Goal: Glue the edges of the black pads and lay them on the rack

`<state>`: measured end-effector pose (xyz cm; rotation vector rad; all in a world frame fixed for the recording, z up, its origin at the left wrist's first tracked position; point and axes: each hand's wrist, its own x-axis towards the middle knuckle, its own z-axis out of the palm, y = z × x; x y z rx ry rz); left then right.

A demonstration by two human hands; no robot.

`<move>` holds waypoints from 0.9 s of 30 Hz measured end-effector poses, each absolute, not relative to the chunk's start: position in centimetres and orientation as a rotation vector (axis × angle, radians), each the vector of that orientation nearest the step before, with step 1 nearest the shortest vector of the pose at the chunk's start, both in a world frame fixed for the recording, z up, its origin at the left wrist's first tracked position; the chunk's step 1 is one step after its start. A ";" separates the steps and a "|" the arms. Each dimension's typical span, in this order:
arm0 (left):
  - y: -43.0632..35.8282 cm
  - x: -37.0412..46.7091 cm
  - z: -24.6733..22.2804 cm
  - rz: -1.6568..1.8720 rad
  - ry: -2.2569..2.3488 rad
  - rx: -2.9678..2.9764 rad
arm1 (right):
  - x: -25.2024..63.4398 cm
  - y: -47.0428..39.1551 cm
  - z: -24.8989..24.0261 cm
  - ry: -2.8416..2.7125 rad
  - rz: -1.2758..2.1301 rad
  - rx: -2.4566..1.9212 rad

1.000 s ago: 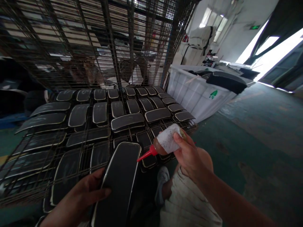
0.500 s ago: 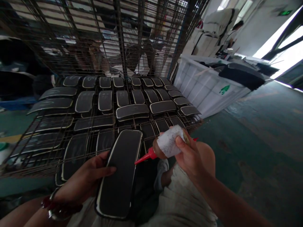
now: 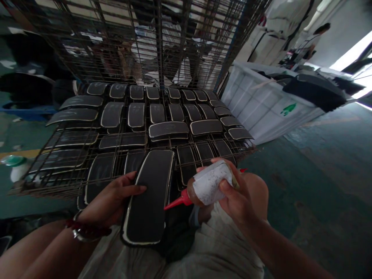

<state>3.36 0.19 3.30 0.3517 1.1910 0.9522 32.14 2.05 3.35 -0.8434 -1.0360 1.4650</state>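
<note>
My left hand [image 3: 116, 195] grips the left edge of a long dark panel [image 3: 151, 197], thumb on its face and fingers behind. A pale line runs along much of the panel's rim. Wrapped in my right hand [image 3: 232, 190] is a squeeze bottle [image 3: 210, 184] with a whitish wrapping and brown contents. Its red nozzle [image 3: 178, 200] points left, with the tip at the panel's right edge. Beyond both hands, several similar dark panels [image 3: 168, 129] with pale rims lie on a wire rack [image 3: 58, 188].
A white bin [image 3: 252, 104] heaped with dark pieces stands right of the rack. Upright wire mesh [image 3: 159, 46] rises behind the panels. At the left are a green-lidded container [image 3: 19, 168] and a blue tray [image 3: 29, 111]. A person [image 3: 312, 42] is far off at the upper right.
The nozzle tip has moved down along the panel's right edge. The held panel and my left hand sit slightly higher in view, and the background has shifted right.
</note>
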 end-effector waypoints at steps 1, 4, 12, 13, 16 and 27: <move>0.3 3.4 3.4 0.968 1.206 0.340 | 32.1 2.0 3.3 -1.049 1.460 -0.838; 0.4 3.4 3.5 0.998 1.241 0.322 | 32.2 1.8 3.2 -1.075 1.447 -0.816; 0.5 3.1 3.8 1.085 1.304 0.280 | 32.2 1.5 3.0 -1.091 1.458 -0.793; 0.5 3.1 3.8 1.100 1.317 0.270 | 32.1 1.5 3.0 -1.088 1.462 -0.797; 0.7 3.1 3.8 1.150 1.349 0.240 | 32.0 1.5 3.2 -1.078 1.455 -0.814; 0.2 3.7 4.4 1.224 1.346 -0.053 | 30.8 1.7 1.2 -0.872 1.374 -0.816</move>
